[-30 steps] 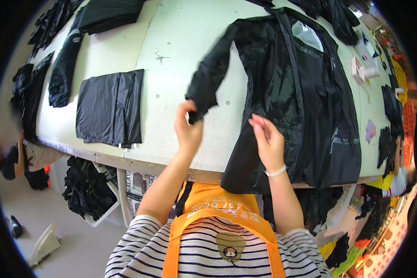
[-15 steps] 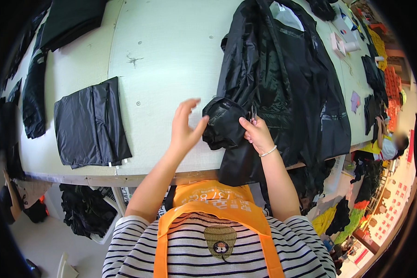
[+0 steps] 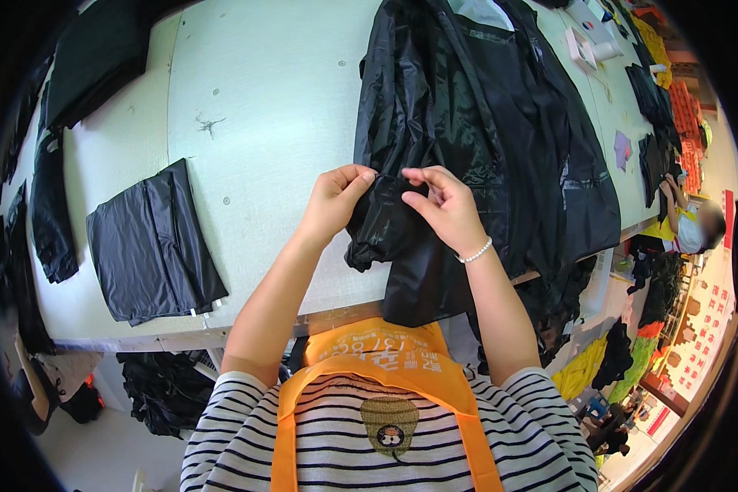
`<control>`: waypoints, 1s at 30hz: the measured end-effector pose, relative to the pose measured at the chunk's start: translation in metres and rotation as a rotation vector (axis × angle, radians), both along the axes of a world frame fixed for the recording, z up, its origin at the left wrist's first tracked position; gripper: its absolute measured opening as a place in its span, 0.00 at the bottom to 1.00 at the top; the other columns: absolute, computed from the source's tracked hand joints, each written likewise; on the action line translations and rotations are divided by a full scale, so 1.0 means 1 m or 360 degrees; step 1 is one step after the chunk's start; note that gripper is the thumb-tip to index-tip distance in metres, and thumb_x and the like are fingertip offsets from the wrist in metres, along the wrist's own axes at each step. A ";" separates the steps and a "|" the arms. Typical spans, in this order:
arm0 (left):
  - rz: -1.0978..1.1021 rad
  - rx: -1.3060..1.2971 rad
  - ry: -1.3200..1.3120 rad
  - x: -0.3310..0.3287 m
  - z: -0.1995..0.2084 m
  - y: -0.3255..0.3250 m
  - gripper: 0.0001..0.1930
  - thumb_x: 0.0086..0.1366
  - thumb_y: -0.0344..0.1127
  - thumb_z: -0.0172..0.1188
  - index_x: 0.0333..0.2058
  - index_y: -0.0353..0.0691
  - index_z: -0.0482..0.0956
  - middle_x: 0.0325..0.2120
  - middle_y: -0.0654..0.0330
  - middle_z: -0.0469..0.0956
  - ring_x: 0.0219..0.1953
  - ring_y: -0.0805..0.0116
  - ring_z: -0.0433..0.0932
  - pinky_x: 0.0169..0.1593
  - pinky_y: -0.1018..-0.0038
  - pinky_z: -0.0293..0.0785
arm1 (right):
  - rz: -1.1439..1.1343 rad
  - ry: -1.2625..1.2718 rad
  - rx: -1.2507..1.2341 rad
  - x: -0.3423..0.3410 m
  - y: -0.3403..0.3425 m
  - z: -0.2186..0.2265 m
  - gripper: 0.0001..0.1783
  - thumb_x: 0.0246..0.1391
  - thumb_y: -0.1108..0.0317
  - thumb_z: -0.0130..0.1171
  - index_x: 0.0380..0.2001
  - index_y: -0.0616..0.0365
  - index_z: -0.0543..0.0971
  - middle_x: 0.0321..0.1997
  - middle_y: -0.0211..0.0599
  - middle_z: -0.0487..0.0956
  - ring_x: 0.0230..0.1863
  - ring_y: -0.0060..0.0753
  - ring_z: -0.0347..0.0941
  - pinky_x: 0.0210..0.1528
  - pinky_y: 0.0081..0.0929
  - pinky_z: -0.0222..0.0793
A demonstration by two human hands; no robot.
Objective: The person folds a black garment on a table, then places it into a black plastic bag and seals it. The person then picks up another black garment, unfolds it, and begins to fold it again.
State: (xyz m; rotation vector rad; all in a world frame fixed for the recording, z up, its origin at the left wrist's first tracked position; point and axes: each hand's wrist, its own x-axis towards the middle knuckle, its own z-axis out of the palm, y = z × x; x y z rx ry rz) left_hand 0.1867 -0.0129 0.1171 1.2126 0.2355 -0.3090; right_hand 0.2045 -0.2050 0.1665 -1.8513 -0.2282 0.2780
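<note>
Both hands together at the near table edge. Left hand (image 3: 336, 197) and right hand (image 3: 443, 205) pinch a bunched fold of the black jacket (image 3: 500, 139); exact grip on the right probably fingertips, partly hidden. Jacket's long axis runs far to near, its bulk lying right of the hands, hem hanging over the white table (image 3: 262, 107). Folded black cloth (image 3: 152, 242) lies well left.

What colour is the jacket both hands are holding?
Glossy black jacket, pinched by left hand and right hand; head view.
</note>
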 end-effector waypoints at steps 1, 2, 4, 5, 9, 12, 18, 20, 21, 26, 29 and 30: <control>-0.0026 -0.0080 0.0015 0.000 0.004 0.000 0.11 0.67 0.34 0.54 0.35 0.32 0.79 0.26 0.67 0.77 0.28 0.83 0.71 0.34 0.83 0.69 | 0.0027 0.0048 -0.0024 0.001 -0.001 0.000 0.11 0.49 0.75 0.65 0.36 0.64 0.79 0.32 0.23 0.75 0.25 0.09 0.61 0.29 0.09 0.57; -0.0039 -0.0155 0.0033 -0.001 0.008 0.002 0.11 0.67 0.35 0.53 0.35 0.32 0.78 0.26 0.67 0.77 0.28 0.82 0.71 0.34 0.83 0.69 | 0.0066 0.0101 -0.0043 0.002 -0.001 -0.001 0.08 0.50 0.74 0.64 0.34 0.64 0.79 0.30 0.22 0.75 0.27 0.09 0.62 0.30 0.09 0.58; -0.0081 -0.0305 0.0092 -0.002 0.009 0.006 0.11 0.67 0.35 0.53 0.36 0.33 0.78 0.27 0.66 0.78 0.28 0.82 0.72 0.34 0.83 0.69 | 0.0063 0.0385 0.0174 0.005 0.001 0.005 0.06 0.53 0.71 0.62 0.31 0.63 0.78 0.28 0.19 0.73 0.28 0.08 0.62 0.31 0.10 0.59; -0.0110 -0.0382 0.0133 -0.002 0.007 0.008 0.11 0.67 0.36 0.53 0.37 0.33 0.78 0.27 0.66 0.78 0.28 0.82 0.73 0.34 0.83 0.70 | 0.0062 0.0526 0.0279 0.006 0.001 0.007 0.06 0.54 0.70 0.61 0.30 0.62 0.78 0.27 0.18 0.72 0.28 0.08 0.62 0.32 0.10 0.59; -0.0255 -0.0517 0.0128 -0.006 0.018 0.011 0.12 0.66 0.38 0.55 0.36 0.34 0.79 0.29 0.65 0.80 0.29 0.81 0.75 0.35 0.83 0.71 | 0.0173 0.0619 0.0398 0.006 0.005 0.011 0.07 0.59 0.67 0.57 0.30 0.59 0.77 0.26 0.15 0.70 0.28 0.07 0.61 0.32 0.10 0.59; -0.0336 -0.0591 0.0094 -0.009 0.011 0.016 0.13 0.66 0.39 0.55 0.35 0.35 0.80 0.29 0.65 0.80 0.29 0.81 0.76 0.36 0.82 0.72 | 0.0175 0.0630 0.0436 0.008 0.009 0.020 0.07 0.60 0.67 0.55 0.30 0.59 0.76 0.26 0.15 0.70 0.27 0.06 0.60 0.31 0.10 0.58; -0.0295 -0.0702 0.0091 -0.010 0.010 0.015 0.13 0.66 0.40 0.55 0.34 0.35 0.80 0.28 0.64 0.81 0.29 0.80 0.77 0.36 0.81 0.73 | 0.0177 0.0652 0.0447 0.009 0.004 0.020 0.07 0.59 0.67 0.56 0.33 0.59 0.78 0.27 0.15 0.71 0.27 0.06 0.60 0.31 0.09 0.57; -0.0198 -0.0745 0.0142 -0.009 0.011 0.015 0.13 0.67 0.40 0.54 0.34 0.36 0.80 0.28 0.64 0.81 0.29 0.78 0.77 0.36 0.81 0.73 | 0.0126 0.0513 0.0349 0.009 0.006 0.021 0.07 0.59 0.68 0.56 0.36 0.60 0.79 0.27 0.16 0.72 0.27 0.06 0.60 0.31 0.09 0.58; -0.0147 -0.0766 0.0171 -0.009 0.011 0.015 0.13 0.67 0.40 0.54 0.34 0.36 0.80 0.28 0.64 0.81 0.29 0.78 0.78 0.36 0.80 0.73 | 0.0058 0.0412 0.0307 0.010 0.005 0.020 0.08 0.58 0.68 0.57 0.38 0.60 0.79 0.27 0.16 0.73 0.27 0.06 0.61 0.32 0.09 0.58; 0.0262 -0.1537 0.0532 -0.003 0.010 0.023 0.18 0.69 0.43 0.47 0.47 0.33 0.73 0.42 0.51 0.78 0.43 0.60 0.79 0.50 0.63 0.76 | -0.0014 0.0499 0.0249 0.003 -0.009 0.010 0.17 0.58 0.67 0.57 0.49 0.62 0.74 0.34 0.22 0.77 0.25 0.07 0.61 0.27 0.08 0.57; 0.0257 -0.1833 0.0581 -0.001 0.002 0.027 0.20 0.70 0.44 0.45 0.47 0.32 0.73 0.44 0.47 0.77 0.46 0.55 0.78 0.53 0.57 0.74 | 0.0104 0.0897 0.0565 -0.010 -0.006 0.002 0.26 0.58 0.63 0.58 0.56 0.62 0.67 0.35 0.23 0.76 0.23 0.08 0.60 0.23 0.10 0.56; 0.0273 -0.1819 0.0583 0.000 0.001 0.027 0.20 0.70 0.44 0.44 0.47 0.31 0.73 0.45 0.46 0.77 0.46 0.54 0.78 0.53 0.56 0.74 | 0.0232 0.0986 0.0853 -0.010 -0.007 -0.004 0.28 0.58 0.61 0.59 0.57 0.61 0.66 0.33 0.22 0.75 0.22 0.09 0.60 0.23 0.10 0.55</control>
